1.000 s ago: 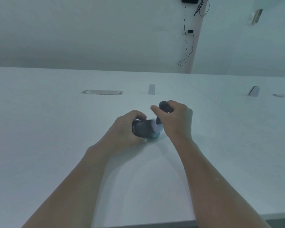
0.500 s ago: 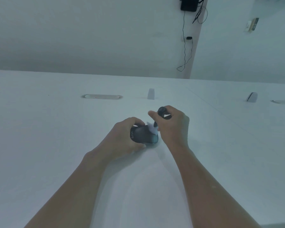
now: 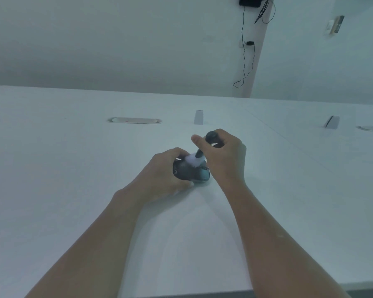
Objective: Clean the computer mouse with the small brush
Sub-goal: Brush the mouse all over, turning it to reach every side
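Observation:
A dark computer mouse (image 3: 188,172) lies on the white table (image 3: 73,168), a little past the middle. My left hand (image 3: 159,173) grips it from the left, fingers curled over its far side. My right hand (image 3: 223,155) holds a small brush (image 3: 211,137) with a dark handle, thumb and fingers wrapped round it. The brush's white bristles (image 3: 193,160) rest on the top of the mouse, next to my left fingertips. Part of the handle is hidden inside my right fist.
An oval cable grommet (image 3: 135,120) sits in the tabletop behind the hands. Two small white blocks stand on the table, one at the centre back (image 3: 198,117) and one at the right (image 3: 332,122). A wall with hanging cables (image 3: 244,61) lies beyond. The table's front edge (image 3: 202,294) runs below.
The brush's bristles have swept left and upward across the mouse, from its right end to its top near my left fingers. My left hand keeps its hold on the mouse.

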Action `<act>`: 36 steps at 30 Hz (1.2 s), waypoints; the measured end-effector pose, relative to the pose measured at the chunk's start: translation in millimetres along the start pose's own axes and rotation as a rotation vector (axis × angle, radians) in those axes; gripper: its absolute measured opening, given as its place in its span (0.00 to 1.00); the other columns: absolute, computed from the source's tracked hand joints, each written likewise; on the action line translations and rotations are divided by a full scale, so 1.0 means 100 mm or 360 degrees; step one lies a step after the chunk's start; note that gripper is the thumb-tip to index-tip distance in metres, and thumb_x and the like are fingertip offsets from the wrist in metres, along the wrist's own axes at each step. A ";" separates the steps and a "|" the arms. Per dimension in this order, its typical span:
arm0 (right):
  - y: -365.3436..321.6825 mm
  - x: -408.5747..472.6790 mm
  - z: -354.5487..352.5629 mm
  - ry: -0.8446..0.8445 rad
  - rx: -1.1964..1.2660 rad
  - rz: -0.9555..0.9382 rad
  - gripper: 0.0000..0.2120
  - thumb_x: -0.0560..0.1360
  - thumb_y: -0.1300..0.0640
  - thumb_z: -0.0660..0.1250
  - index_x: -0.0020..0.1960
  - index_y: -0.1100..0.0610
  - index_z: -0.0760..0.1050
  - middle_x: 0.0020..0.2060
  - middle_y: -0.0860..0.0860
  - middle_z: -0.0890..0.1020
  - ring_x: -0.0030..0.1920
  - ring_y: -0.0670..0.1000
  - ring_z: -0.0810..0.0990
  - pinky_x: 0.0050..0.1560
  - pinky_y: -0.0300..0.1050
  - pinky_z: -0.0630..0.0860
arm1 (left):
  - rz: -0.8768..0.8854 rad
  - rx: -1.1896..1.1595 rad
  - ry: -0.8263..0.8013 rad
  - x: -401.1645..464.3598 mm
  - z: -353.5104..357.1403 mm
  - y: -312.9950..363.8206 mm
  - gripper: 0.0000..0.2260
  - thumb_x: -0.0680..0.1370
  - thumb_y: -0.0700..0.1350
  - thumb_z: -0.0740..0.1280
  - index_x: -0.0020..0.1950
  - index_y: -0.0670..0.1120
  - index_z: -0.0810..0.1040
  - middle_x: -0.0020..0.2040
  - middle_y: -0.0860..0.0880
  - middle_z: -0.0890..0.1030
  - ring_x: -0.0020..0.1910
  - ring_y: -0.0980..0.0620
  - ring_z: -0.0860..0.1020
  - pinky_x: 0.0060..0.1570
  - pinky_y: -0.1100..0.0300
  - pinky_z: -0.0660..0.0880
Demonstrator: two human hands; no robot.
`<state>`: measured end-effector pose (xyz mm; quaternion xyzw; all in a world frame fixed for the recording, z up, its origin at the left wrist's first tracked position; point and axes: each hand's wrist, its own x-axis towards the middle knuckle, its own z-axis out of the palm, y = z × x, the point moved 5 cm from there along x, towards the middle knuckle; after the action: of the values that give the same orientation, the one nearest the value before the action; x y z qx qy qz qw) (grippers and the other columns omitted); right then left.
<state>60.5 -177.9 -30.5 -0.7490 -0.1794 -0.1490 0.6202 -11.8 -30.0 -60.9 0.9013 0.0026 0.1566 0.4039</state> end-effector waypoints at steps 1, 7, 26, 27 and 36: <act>0.00 0.01 0.00 0.0040 -0.0085 -0.0058 0.13 0.71 0.50 0.80 0.37 0.54 0.78 0.37 0.52 0.85 0.35 0.50 0.82 0.41 0.41 0.75 | 0.0008 0.0006 0.0002 0.00 0.00 0.00 0.22 0.69 0.42 0.78 0.58 0.56 0.77 0.46 0.52 0.84 0.34 0.61 0.79 0.34 0.66 0.77; -0.11 -0.14 0.18 -0.0452 0.0104 0.0021 0.12 0.71 0.52 0.79 0.39 0.60 0.81 0.28 0.55 0.83 0.29 0.50 0.79 0.35 0.37 0.79 | -0.0015 -0.0005 0.0005 0.00 0.00 0.03 0.22 0.67 0.43 0.79 0.55 0.58 0.74 0.47 0.59 0.82 0.39 0.63 0.81 0.34 0.67 0.77; -0.07 -0.02 -0.04 -0.0102 -0.0353 -0.0131 0.16 0.73 0.52 0.77 0.33 0.61 0.79 0.25 0.48 0.81 0.30 0.47 0.77 0.33 0.36 0.71 | -0.0015 -0.0017 -0.0009 0.02 -0.02 -0.09 0.17 0.67 0.45 0.81 0.53 0.56 0.81 0.41 0.56 0.85 0.36 0.60 0.81 0.40 0.66 0.76; -0.07 -0.01 -0.06 -0.0072 -0.0383 -0.0133 0.16 0.72 0.52 0.78 0.33 0.61 0.80 0.26 0.47 0.81 0.31 0.48 0.79 0.34 0.37 0.72 | -0.0006 -0.0001 -0.0011 0.02 -0.01 -0.09 0.17 0.68 0.46 0.81 0.53 0.56 0.81 0.41 0.57 0.85 0.37 0.61 0.80 0.41 0.66 0.75; -0.11 -0.05 -0.01 -0.0155 0.0073 0.0016 0.07 0.73 0.62 0.76 0.50 0.57 0.82 0.41 0.51 0.87 0.30 0.46 0.85 0.32 0.29 0.74 | -0.0024 0.0069 0.0004 0.03 -0.02 -0.13 0.16 0.69 0.49 0.80 0.53 0.56 0.80 0.39 0.59 0.82 0.34 0.63 0.78 0.36 0.71 0.70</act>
<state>50.7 -177.3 -23.1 -0.7418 -0.2091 -0.1050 0.6285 -8.1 -19.9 -68.4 0.9096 0.0135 0.1546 0.3854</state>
